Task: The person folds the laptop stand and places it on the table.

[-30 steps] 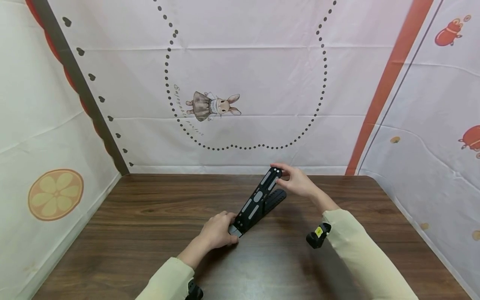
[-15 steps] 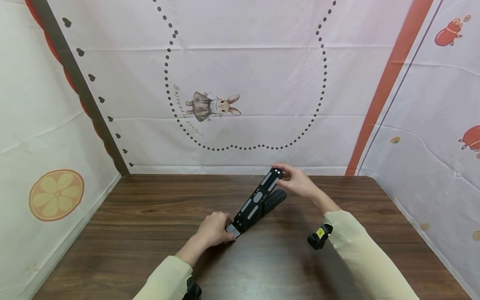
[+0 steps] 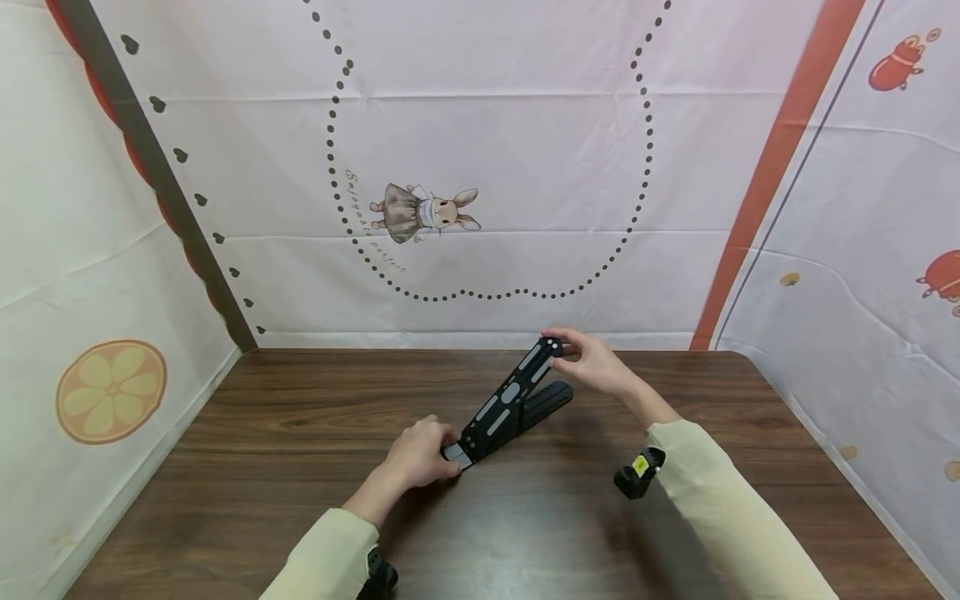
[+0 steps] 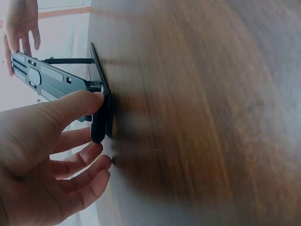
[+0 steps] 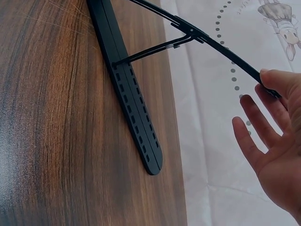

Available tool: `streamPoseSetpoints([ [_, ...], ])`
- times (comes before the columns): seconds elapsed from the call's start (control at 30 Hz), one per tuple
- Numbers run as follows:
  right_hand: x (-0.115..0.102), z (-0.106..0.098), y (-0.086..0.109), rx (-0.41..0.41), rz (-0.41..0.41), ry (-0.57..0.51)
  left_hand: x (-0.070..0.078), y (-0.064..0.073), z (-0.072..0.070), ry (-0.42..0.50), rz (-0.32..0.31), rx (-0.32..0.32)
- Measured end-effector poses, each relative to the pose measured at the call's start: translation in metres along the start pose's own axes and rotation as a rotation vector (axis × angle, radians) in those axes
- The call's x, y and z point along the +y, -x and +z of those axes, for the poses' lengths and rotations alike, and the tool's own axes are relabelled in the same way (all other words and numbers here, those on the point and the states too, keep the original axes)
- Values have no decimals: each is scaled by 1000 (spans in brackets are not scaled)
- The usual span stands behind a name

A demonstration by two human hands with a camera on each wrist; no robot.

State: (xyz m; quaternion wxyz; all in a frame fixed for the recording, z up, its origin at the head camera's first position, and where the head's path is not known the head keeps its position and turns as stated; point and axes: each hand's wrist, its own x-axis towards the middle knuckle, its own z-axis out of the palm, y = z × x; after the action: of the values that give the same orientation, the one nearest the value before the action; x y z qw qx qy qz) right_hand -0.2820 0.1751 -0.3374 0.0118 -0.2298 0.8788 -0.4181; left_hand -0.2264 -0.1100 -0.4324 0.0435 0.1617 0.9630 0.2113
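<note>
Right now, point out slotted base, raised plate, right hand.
Slotted base (image 5: 131, 94), right wrist view: between slot rows.
Raised plate (image 3: 511, 392), head view: central oval pad.
Right hand (image 3: 592, 365), head view: back of hand.

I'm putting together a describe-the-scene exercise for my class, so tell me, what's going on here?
A person is handling a black folding stand over a wooden table. The left hand grips its grey near end, while the right hand pinches the far end of its upper bar. The stand is partly open: a thin brace spans the gap between the upper bar and the slotted lower bar.
</note>
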Motion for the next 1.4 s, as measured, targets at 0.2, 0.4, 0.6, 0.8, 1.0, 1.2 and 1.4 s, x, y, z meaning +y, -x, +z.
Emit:
streamPoseSetpoints([
  [0.2,31,4,-9,9,-29,-28,-3,-1,-2,-51,-16,11],
  [0.4,32,5,-8,40,-31,-27,-6,-1,-3,-63,-32,24],
  [0.6,30,7,-8,53,-7,-47,-11,-1,-5,-54,-81,45],
  [0.8,27,10,-8,63,12,-52,-16,-3,-9,-65,-142,80],
  [1.0,27,14,-10,91,6,-30,-19,-5,-12,-94,-156,98],
  [1.2,27,16,-10,108,2,-36,-20,-7,-14,-121,-152,115],
  [1.4,25,17,-8,118,12,-2,-22,-10,-14,-131,-153,133],
])
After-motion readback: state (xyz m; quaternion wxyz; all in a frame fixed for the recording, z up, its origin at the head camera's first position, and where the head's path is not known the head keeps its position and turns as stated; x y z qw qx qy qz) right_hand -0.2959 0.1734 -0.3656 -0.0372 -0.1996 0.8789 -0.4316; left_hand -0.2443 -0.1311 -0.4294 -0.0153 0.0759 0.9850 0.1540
